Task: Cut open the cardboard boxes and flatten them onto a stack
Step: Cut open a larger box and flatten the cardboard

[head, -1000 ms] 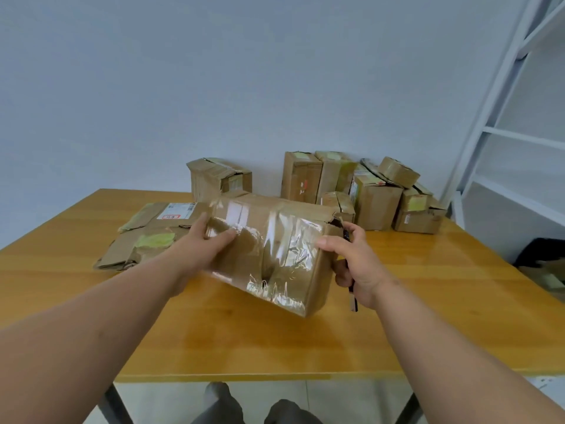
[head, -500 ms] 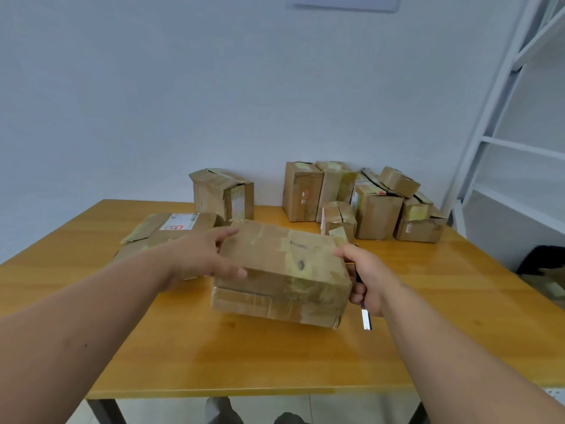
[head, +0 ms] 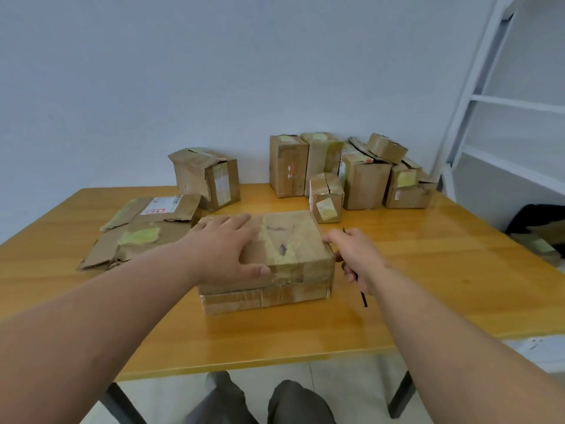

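Note:
A taped brown cardboard box [head: 287, 249] lies flat on the wooden table [head: 428, 270], near its front middle. My left hand [head: 226, 249] rests spread on the box's top, fingers straight, thumb over the front edge. My right hand [head: 354, 258] is at the box's right side, its fingers curled round a thin dark cutter [head: 362, 296] whose end sticks out below the fist. A stack of flattened boxes [head: 143, 231] lies to the left of the box.
One taped box [head: 208, 175] stands behind the stack at the back. A cluster of several more taped boxes [head: 351, 172] stands at the back right against the wall. A white metal rack [head: 504, 102] rises at the right.
The box was held tilted above the table in both hands; it has been turned and set down flat. My left hand now lies on its top.

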